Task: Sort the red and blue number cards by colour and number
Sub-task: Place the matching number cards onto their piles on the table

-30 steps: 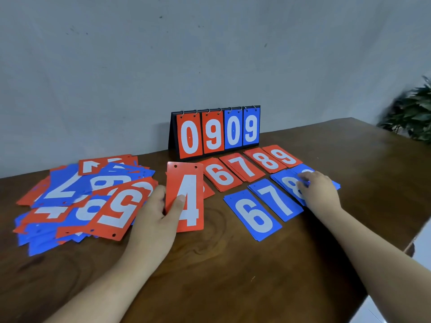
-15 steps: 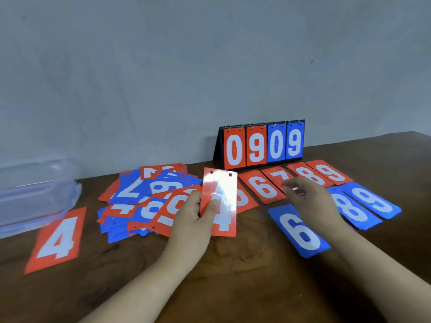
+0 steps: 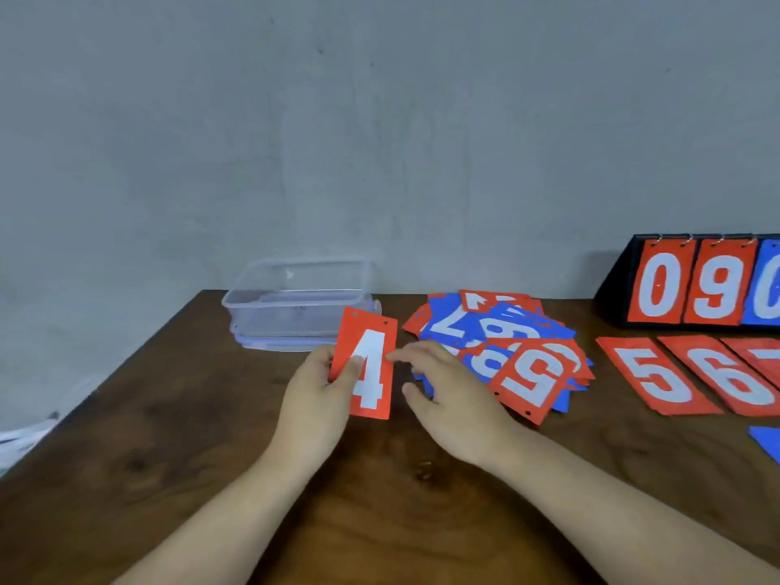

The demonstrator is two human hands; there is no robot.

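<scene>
Two hands meet over the middle of the dark wooden table (image 3: 169,479): the left hand (image 3: 316,390) pinches an upright red card with a white 4 (image 3: 373,386), thumb on its face, and the right hand (image 3: 456,399) hangs just beside it, fingers spread, holding nothing. Behind lies a jumbled pile of red and blue number cards (image 3: 506,344). Along the far edge stand a clear plastic box (image 3: 295,306) near the left corner and a black flip scoreboard (image 3: 696,285) at the right.
</scene>
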